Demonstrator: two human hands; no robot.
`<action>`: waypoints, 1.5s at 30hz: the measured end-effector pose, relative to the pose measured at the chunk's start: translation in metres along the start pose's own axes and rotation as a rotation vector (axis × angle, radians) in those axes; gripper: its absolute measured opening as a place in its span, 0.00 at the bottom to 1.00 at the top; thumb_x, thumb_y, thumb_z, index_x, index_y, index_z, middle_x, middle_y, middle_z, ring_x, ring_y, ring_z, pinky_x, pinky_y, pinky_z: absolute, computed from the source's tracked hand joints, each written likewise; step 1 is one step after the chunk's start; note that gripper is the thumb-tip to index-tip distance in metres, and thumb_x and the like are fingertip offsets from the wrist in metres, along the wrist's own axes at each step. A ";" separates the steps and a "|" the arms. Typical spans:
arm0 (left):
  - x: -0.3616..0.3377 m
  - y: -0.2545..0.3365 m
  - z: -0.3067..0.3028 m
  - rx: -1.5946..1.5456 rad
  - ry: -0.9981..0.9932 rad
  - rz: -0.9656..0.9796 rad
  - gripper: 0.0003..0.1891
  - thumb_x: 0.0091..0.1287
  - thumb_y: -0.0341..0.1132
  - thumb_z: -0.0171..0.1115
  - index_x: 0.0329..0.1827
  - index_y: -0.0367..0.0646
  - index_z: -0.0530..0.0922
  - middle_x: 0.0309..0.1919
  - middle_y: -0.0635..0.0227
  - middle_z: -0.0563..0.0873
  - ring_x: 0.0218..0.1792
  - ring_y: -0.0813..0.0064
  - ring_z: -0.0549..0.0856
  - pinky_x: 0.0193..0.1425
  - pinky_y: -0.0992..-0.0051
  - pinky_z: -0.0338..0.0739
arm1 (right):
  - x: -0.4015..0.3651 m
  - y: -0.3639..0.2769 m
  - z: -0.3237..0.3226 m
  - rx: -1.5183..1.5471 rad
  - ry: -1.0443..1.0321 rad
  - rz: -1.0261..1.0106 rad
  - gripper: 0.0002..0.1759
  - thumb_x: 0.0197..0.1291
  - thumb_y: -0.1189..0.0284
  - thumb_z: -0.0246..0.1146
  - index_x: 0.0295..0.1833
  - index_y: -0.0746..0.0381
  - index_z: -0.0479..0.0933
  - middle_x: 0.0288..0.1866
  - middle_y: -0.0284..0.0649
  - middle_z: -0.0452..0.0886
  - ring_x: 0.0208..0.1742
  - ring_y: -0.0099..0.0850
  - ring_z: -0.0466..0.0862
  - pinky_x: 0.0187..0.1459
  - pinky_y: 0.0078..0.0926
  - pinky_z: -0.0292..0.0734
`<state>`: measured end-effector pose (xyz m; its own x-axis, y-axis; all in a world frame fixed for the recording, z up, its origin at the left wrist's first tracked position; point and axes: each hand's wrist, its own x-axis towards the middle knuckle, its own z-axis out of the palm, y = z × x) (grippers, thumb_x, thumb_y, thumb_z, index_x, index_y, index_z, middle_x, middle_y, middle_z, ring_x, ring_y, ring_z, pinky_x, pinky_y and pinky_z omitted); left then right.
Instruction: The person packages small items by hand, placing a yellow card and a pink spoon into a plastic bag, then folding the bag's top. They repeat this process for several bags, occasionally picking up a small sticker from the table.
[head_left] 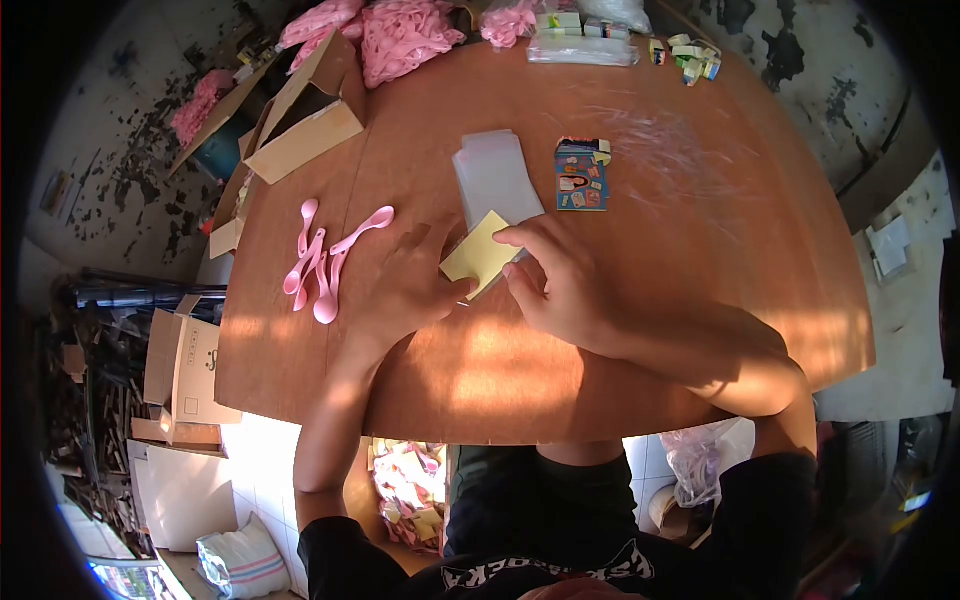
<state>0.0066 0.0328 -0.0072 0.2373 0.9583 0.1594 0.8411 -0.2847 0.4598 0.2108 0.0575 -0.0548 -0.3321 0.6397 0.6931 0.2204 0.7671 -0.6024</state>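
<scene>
Here, the left hand (415,290) and right hand (560,280) are both partly curled — thumbs and fingers pinching a yellow card (480,254) between them — above the desk (480,385). The card sits at the near end of a stack of clear sleeves (497,180) (pink spoons (325,260) lie to the left), with colorful cards (581,182) just right of the sleeves.

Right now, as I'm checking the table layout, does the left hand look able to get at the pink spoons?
Probably yes: only bare tabletop seems to lie between the left hand and the pink spoons, though its thumb is at the yellow card, which the right hand also touches.
</scene>
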 end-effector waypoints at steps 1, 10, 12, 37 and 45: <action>0.000 -0.001 0.001 -0.002 0.000 -0.001 0.37 0.50 0.32 0.71 0.65 0.34 0.69 0.49 0.45 0.82 0.51 0.51 0.82 0.56 0.60 0.76 | 0.001 0.001 0.000 -0.073 0.038 -0.012 0.20 0.49 0.79 0.65 0.51 0.58 0.76 0.43 0.41 0.79 0.46 0.40 0.77 0.47 0.36 0.70; -0.003 -0.006 0.003 -0.141 -0.022 0.004 0.37 0.53 0.27 0.71 0.67 0.31 0.67 0.45 0.51 0.81 0.36 0.67 0.85 0.35 0.72 0.81 | 0.008 0.012 0.002 -0.364 -0.027 -0.016 0.20 0.54 0.74 0.66 0.55 0.57 0.75 0.49 0.43 0.80 0.58 0.41 0.76 0.64 0.53 0.58; -0.005 -0.003 0.001 -0.072 -0.024 -0.011 0.37 0.53 0.26 0.71 0.68 0.31 0.66 0.48 0.50 0.79 0.35 0.67 0.85 0.35 0.73 0.82 | 0.010 0.013 0.003 -0.363 -0.054 -0.014 0.19 0.55 0.74 0.65 0.54 0.57 0.76 0.47 0.43 0.81 0.58 0.41 0.76 0.65 0.53 0.58; -0.012 0.006 -0.007 -1.029 0.122 0.182 0.20 0.64 0.22 0.66 0.59 0.30 0.75 0.46 0.59 0.86 0.44 0.78 0.85 0.50 0.79 0.81 | 0.044 -0.050 -0.029 0.054 -0.254 -0.063 0.11 0.56 0.76 0.69 0.45 0.64 0.83 0.50 0.45 0.81 0.47 0.34 0.84 0.49 0.26 0.79; -0.017 0.015 -0.009 -0.931 0.333 0.277 0.17 0.63 0.26 0.68 0.55 0.33 0.79 0.46 0.57 0.87 0.47 0.74 0.87 0.52 0.74 0.82 | 0.067 -0.075 -0.033 0.148 -0.506 0.180 0.10 0.59 0.76 0.66 0.47 0.65 0.82 0.44 0.46 0.83 0.42 0.35 0.86 0.44 0.27 0.81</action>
<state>0.0105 0.0123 0.0045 0.0994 0.8409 0.5320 0.0327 -0.5372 0.8428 0.2024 0.0444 0.0492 -0.7084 0.6292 0.3198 0.1950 0.6100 -0.7681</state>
